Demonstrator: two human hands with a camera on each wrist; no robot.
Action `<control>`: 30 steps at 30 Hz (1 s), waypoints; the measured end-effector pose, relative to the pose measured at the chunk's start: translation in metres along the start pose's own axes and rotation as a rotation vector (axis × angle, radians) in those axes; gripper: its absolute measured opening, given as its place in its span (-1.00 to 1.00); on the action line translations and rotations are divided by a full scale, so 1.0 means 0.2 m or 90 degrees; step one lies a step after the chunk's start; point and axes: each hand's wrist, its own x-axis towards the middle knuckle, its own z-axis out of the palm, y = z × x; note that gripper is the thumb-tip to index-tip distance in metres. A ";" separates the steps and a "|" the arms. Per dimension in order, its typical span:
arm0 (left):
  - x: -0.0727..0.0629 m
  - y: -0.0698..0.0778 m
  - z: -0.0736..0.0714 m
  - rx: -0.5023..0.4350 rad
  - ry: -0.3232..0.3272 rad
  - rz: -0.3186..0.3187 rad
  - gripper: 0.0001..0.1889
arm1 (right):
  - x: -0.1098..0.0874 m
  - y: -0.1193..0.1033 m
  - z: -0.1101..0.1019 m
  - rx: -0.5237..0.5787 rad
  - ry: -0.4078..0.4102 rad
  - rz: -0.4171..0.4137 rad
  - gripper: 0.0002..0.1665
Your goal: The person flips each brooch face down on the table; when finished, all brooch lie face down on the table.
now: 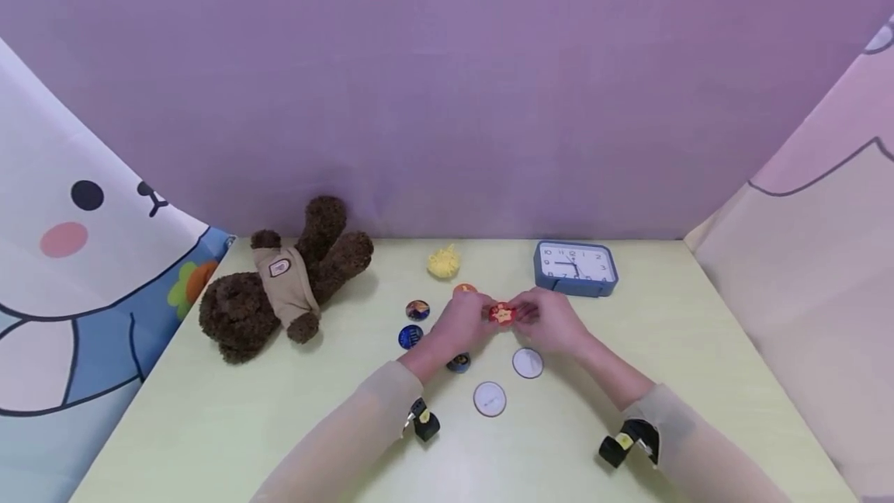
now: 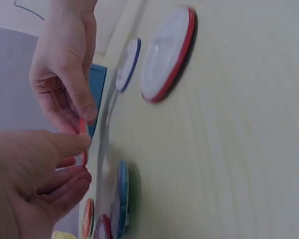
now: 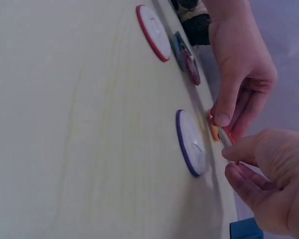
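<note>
A round red pin badge (image 1: 502, 313) with a yellow star-shaped figure is held up between both hands, face toward the head camera. My left hand (image 1: 464, 322) pinches its left edge between thumb and fingers. On the opposite edge, the thumb and fingers of my right hand (image 1: 554, 320) pinch it too. Seen from the right wrist, the held badge (image 3: 226, 137) is nearly edge-on. Just behind the left hand lies an orange badge (image 1: 464, 288), partly covered. A dark badge (image 1: 459, 363) peeks out beneath the left wrist.
Two badges lie white back up, one red-rimmed (image 1: 490, 399), one blue-rimmed (image 1: 528, 363). Left of the hands are a blue badge (image 1: 410, 337) and a multicoloured badge (image 1: 417, 310). Behind stand a yellow fuzzy ball (image 1: 443, 262) and a blue clock (image 1: 576, 268); a brown teddy bear (image 1: 286, 286) lies left.
</note>
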 end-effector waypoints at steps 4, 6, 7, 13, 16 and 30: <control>-0.03 0.03 0.01 -0.058 0.010 0.032 -0.71 | -0.06 0.01 -0.05 0.032 0.031 0.018 -0.73; -0.05 0.05 0.01 -0.079 0.018 0.044 -0.73 | -0.09 0.01 -0.07 0.041 0.046 0.024 -0.76; -0.06 0.06 0.01 -0.081 0.026 0.053 -0.75 | -0.10 0.00 -0.08 0.044 0.054 0.028 -0.77; -0.10 0.11 -0.04 -0.082 0.069 0.067 -0.80 | -0.15 -0.02 -0.09 0.091 0.076 0.036 -0.83; -0.10 0.11 -0.06 -0.088 0.085 0.055 -0.80 | -0.15 -0.03 -0.08 0.110 0.072 0.033 -0.84; -0.06 0.04 -0.02 -0.118 -0.018 0.037 -0.57 | -0.09 0.00 -0.04 0.064 0.034 0.046 -0.81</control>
